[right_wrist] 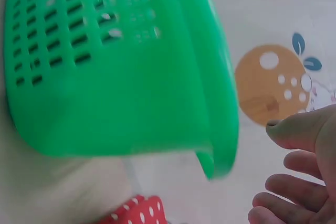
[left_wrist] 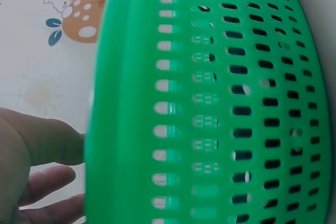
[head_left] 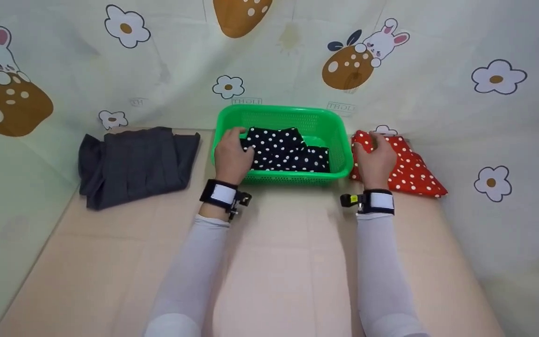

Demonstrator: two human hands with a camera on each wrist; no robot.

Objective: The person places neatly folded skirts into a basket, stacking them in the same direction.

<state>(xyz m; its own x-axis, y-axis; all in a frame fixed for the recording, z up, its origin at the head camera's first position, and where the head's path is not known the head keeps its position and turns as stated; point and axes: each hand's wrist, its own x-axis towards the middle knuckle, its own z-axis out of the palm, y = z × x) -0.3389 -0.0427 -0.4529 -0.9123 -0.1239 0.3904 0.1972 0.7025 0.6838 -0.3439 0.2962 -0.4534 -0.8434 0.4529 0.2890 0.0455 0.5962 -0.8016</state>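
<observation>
A green plastic basket (head_left: 293,175) with slotted sides stands on the table against the wall. Inside it lies a folded black cloth with white dots (head_left: 276,152). My left hand (head_left: 232,157) is over the basket's left end, thumb and fingers spread above the rim, beside the black cloth. To the right of the basket, my right hand (head_left: 376,161) hovers over a red cloth with white dots (head_left: 414,175), overlapping it in the head view. In the right wrist view, the thumb and fingers (right_wrist: 296,190) are loosely extended, apart from the basket, with nothing between them.
A folded dark grey garment (head_left: 138,166) lies on the table left of the basket. The pale table cover (head_left: 269,262) spreads out in front. Behind hangs a light sheet (head_left: 288,65) printed with rabbits and flowers. Each wrist wears a strapped camera.
</observation>
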